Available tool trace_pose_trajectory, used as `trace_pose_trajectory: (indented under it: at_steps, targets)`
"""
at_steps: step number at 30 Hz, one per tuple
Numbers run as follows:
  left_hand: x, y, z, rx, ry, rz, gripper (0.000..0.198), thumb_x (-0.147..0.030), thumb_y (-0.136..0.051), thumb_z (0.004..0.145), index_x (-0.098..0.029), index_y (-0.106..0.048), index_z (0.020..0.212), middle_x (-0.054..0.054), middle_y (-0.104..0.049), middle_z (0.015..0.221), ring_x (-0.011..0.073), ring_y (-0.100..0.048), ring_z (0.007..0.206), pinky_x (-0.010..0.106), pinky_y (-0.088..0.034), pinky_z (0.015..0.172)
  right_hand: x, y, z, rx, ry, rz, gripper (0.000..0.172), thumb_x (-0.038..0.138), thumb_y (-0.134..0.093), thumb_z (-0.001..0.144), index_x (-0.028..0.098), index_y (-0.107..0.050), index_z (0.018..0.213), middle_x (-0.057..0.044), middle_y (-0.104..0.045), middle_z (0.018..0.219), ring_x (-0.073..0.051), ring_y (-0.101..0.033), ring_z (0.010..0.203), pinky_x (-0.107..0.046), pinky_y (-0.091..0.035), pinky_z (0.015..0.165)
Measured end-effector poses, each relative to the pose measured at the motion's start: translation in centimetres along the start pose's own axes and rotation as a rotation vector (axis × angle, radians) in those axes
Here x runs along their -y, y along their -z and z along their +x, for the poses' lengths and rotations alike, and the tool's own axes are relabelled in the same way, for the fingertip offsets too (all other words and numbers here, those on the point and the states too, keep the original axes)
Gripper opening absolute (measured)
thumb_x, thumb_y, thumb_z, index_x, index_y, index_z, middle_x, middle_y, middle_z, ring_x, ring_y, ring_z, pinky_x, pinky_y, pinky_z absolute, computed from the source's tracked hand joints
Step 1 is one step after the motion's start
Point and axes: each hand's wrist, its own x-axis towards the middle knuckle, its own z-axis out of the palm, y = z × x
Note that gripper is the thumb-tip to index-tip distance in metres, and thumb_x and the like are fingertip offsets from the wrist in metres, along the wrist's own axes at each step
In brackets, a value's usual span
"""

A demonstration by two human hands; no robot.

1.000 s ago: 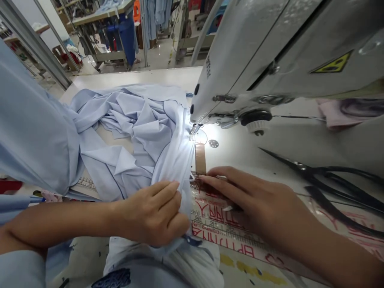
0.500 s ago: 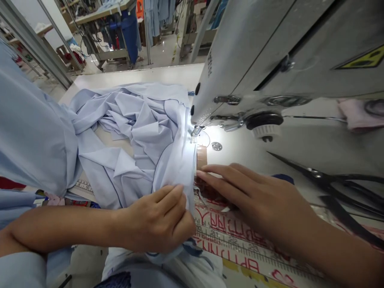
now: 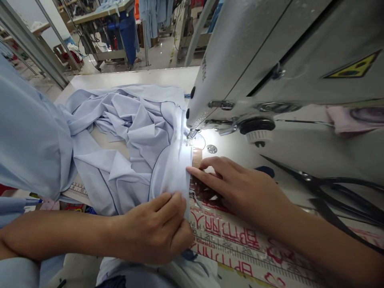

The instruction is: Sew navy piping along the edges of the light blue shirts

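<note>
Pinching the folded edge of the cloth (image 3: 135,132) with the left hand (image 3: 156,228), thumb and fingers closed tight on it near the front of the table (image 3: 126,78). Lying flat with the right hand (image 3: 240,188), fingers apart and holding nothing, index tip touching that same edge just short of the presser foot (image 3: 189,138) under the sewing machine (image 3: 270,52). Running taut from the pinch up to the foot, brightly lit; bunched in loose folds off to the left. Printed ruler strip (image 3: 234,240) beneath the right palm; scissors (image 3: 330,188) further right, apart from both hands.

Could mean a pricked fingertip, with the index so near the foot. Could skew the fold, should the left pinch slacken or pull sideways. Could drag and pucker the edge, given the heaped weight at left. Could also snag a stray fold under the foot.
</note>
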Motion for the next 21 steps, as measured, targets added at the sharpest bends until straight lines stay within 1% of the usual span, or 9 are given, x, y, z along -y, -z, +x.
trace_pose_trajectory:
  at_steps: [2, 5, 8, 11, 14, 16, 19, 21]
  targets:
    - [-0.5, -0.3, 0.0, -0.025, 0.017, -0.014, 0.012, -0.013, -0.042, 0.082, -0.008, -0.052, 0.083, 0.021, -0.067, 0.099, 0.0318, -0.062, 0.102, 0.039, -0.051, 0.089, -0.1, 0.1, 0.0, -0.015, 0.014, 0.016, 0.035, 0.007, -0.032, 0.087, 0.016, -0.051, 0.115, -0.010, -0.056, 0.102, -0.019, -0.055, 0.088, -0.022, -0.032, 0.044]
    - [-0.9, -0.7, 0.1, -0.082, 0.049, -0.030, 0.014, -0.013, -0.040, 0.081, -0.007, -0.053, 0.083, 0.022, -0.067, 0.098, 0.0328, -0.063, 0.099, 0.041, -0.052, 0.087, -0.2, 0.3, 0.3, -0.026, 0.025, 0.035, 0.033, 0.008, -0.030, 0.089, 0.015, -0.053, 0.112, -0.010, -0.056, 0.101, -0.019, -0.055, 0.085, -0.023, -0.033, 0.045]
    - [-0.6, -1.0, 0.3, -0.091, 0.067, -0.055, 0.016, -0.011, -0.038, 0.079, -0.007, -0.053, 0.083, 0.022, -0.066, 0.101, 0.0325, -0.062, 0.101, 0.041, -0.052, 0.088, -0.5, 0.4, 0.8, -0.001, 0.032, 0.017, 0.034, 0.006, -0.030, 0.088, 0.014, -0.054, 0.110, -0.011, -0.058, 0.102, -0.019, -0.056, 0.085, -0.024, -0.038, 0.048]
    - [0.8, -1.2, 0.6, -0.081, 0.086, -0.051, 0.015, -0.009, -0.040, 0.080, -0.006, -0.054, 0.083, 0.022, -0.065, 0.103, 0.0318, -0.061, 0.103, 0.041, -0.052, 0.091, -1.2, 0.1, 1.2, 0.009, 0.004, -0.021, 0.036, 0.004, -0.031, 0.084, 0.016, -0.055, 0.108, -0.010, -0.059, 0.103, -0.017, -0.059, 0.079, -0.026, -0.041, 0.050]
    - [2.9, -1.6, 1.2, -0.095, 0.074, -0.039, 0.012, -0.009, -0.043, 0.082, -0.006, -0.055, 0.083, 0.019, -0.066, 0.103, 0.0295, -0.061, 0.103, 0.040, -0.051, 0.093, -2.2, -1.1, 1.1, 0.002, -0.054, -0.084, 0.041, 0.003, -0.033, 0.081, 0.020, -0.056, 0.110, -0.008, -0.059, 0.105, -0.016, -0.059, 0.068, -0.025, -0.035, 0.043]
    - [4.5, -2.1, 1.6, -0.093, 0.055, -0.032, 0.011, -0.010, -0.044, 0.084, -0.007, -0.055, 0.084, 0.017, -0.065, 0.104, 0.0267, -0.061, 0.103, 0.037, -0.051, 0.094, -2.9, -2.3, 0.8, 0.022, -0.088, -0.097, 0.045, 0.004, -0.034, 0.081, 0.025, -0.055, 0.115, -0.007, -0.059, 0.107, -0.016, -0.060, 0.069, -0.024, -0.034, 0.042]
    - [6.5, -2.5, 1.8, -0.098, 0.014, -0.037, 0.013, -0.012, -0.044, 0.087, -0.008, -0.055, 0.082, 0.015, -0.066, 0.104, 0.0240, -0.061, 0.102, 0.035, -0.051, 0.094, -3.9, -3.7, 0.5, 0.088, -0.106, -0.017, 0.050, 0.008, -0.037, 0.081, 0.031, -0.050, 0.124, -0.006, -0.058, 0.112, -0.016, -0.059, 0.073, -0.026, -0.043, 0.053]
    - [7.0, -2.4, 1.8, -0.098, -0.015, -0.048, 0.013, -0.012, -0.044, 0.087, -0.008, -0.055, 0.082, 0.015, -0.066, 0.103, 0.0240, -0.061, 0.102, 0.036, -0.051, 0.093, -4.3, -4.0, 0.5, 0.126, -0.109, 0.045, 0.053, 0.009, -0.038, 0.080, 0.031, -0.047, 0.128, -0.007, -0.057, 0.114, -0.015, -0.058, 0.073, -0.028, -0.045, 0.060]
